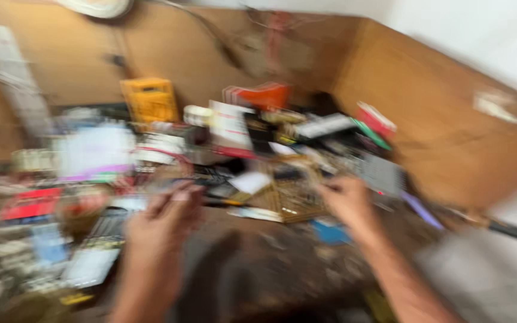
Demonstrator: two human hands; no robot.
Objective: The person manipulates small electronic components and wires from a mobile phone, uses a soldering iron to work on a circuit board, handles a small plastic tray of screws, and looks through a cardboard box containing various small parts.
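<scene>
Everything is smeared by motion blur, so fine detail is lost. Nearest the front edge, the dark worktop (282,269) shows its one bare patch, between the two forearms. The left hand (163,218) reaches in above it with fingers curled around something thin and pale, too blurred to identify; whether it truly grips cannot be told. The right hand (345,200) rests on the right edge of a tan circuit board (288,191), fingers bent over it, grasp unclear. A blue scrap (330,232) lies just beside that wrist. Clutter crowds the left edge and the middle. Farther back stand a yellow meter (149,98) and an orange box (264,94) against the brown back wall (61,60). A brown side panel (450,131) closes the right.
</scene>
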